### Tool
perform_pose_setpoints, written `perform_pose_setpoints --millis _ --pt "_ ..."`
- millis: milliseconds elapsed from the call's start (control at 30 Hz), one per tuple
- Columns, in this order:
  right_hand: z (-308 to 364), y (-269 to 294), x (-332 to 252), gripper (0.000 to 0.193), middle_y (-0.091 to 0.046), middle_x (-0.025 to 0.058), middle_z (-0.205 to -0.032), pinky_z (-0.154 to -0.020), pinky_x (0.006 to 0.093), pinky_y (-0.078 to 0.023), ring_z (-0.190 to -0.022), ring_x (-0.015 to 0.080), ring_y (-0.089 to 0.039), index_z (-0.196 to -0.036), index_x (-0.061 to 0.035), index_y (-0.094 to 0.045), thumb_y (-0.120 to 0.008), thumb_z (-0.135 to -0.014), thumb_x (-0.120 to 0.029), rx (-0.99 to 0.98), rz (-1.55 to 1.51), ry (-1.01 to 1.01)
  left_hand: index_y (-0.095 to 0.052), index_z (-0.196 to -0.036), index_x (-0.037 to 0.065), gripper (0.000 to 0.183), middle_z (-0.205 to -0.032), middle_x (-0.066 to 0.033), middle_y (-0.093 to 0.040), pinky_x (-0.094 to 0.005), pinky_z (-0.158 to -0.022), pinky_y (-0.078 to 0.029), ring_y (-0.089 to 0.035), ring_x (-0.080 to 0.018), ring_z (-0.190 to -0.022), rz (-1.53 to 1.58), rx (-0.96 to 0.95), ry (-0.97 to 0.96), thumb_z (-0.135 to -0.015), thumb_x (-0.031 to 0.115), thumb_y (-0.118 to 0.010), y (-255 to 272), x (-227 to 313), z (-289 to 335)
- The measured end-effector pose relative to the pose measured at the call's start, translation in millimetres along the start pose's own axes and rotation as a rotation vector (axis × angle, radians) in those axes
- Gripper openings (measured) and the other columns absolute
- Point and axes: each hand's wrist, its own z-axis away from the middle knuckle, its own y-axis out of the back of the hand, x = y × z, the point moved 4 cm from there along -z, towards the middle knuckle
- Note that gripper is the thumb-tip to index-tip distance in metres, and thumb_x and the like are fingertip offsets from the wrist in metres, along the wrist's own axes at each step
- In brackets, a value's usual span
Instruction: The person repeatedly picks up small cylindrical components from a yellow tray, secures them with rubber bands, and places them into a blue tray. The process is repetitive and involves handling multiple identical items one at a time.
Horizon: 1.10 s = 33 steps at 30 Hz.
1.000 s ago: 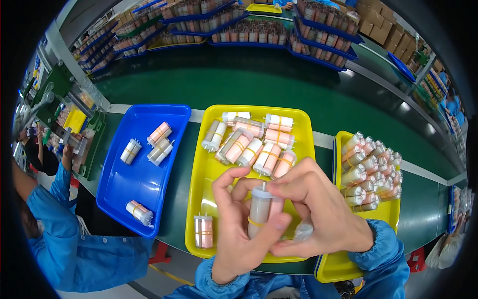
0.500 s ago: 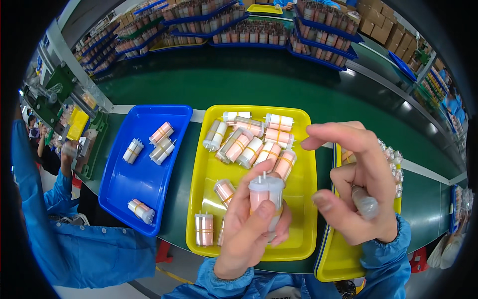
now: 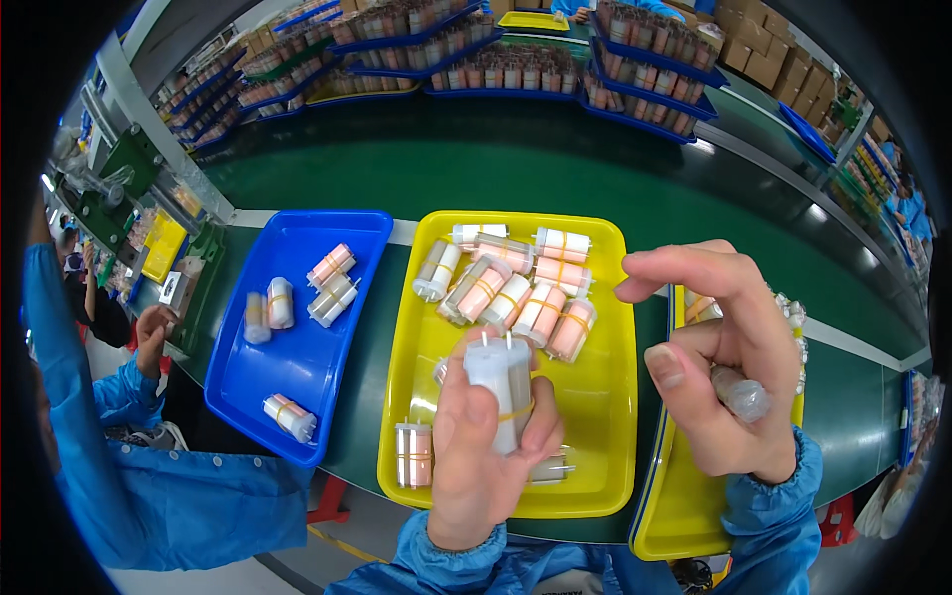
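My left hand (image 3: 466, 451) is closed around a banded pair of cylinders (image 3: 489, 377), one white and one greyish, with pale end caps and two short prongs pointing up. It is above a yellow tray (image 3: 605, 436) that holds several similar banded pairs (image 3: 541, 311) in pink, white and grey. To the right, my right hand (image 3: 729, 367) has its thumb and index finger apart. Its curled lower fingers keep a small clear-ended cylinder (image 3: 741, 393) against the palm.
On the left lies a blue tray (image 3: 268, 397) with several banded pairs. A second yellow tray (image 3: 684, 506) sits under my right forearm. Stacked blue trays of cylinders (image 3: 650, 84) stand at the back. A co-worker's hand (image 3: 153, 332) is near a green metal press (image 3: 134, 164) at far left.
The cylinders in my left hand now show white and grey instead of pink; same pair turned or another, I cannot tell. In the blue tray, the left pair has shifted, partly blurred. The co-worker's hand moved.
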Motion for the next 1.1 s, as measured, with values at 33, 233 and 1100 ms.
perform_pose_setpoints --millis 33,233,1100 --pt "0 0 0 0.042 -0.052 0.0190 -0.117 -0.049 0.0129 -0.039 -0.078 0.0049 -0.055 -0.126 0.0115 -0.048 -0.051 -0.087 -0.001 -0.009 0.000 -0.011 -0.045 -0.134 0.005 0.051 -0.116 -0.0096 -0.054 -0.0256 -0.057 -0.038 -0.042 -0.0127 -0.067 0.013 -0.025 0.014 -0.105 0.045 -0.030 0 2 -1" --pt "4 -6 -1 0.035 -0.059 0.0148 -0.102 -0.050 0.0154 -0.042 -0.073 0.0078 -0.058 -0.122 0.0090 -0.053 -0.055 -0.089 -0.003 -0.124 -0.055 -0.101 -0.050 -0.122 0.005 0.051 -0.104 -0.0074 -0.055 -0.0275 -0.060 -0.041 -0.047 -0.0146 -0.069 -0.089 0.039 -0.003 -0.105 0.047 -0.028 0 12 -7" --pt "5 -43 26 0.060 -0.062 0.0135 -0.127 -0.081 0.0274 -0.053 -0.108 0.0200 -0.063 -0.131 -0.0056 -0.058 -0.070 -0.073 0.006 -0.075 -0.124 -0.042 -0.049 -0.126 0.006 0.054 -0.119 -0.0165 -0.055 -0.0444 -0.083 -0.050 -0.059 -0.0363 -0.103 -2.123 0.082 0.082 -0.080 0.021 -0.072 26 36 -9"
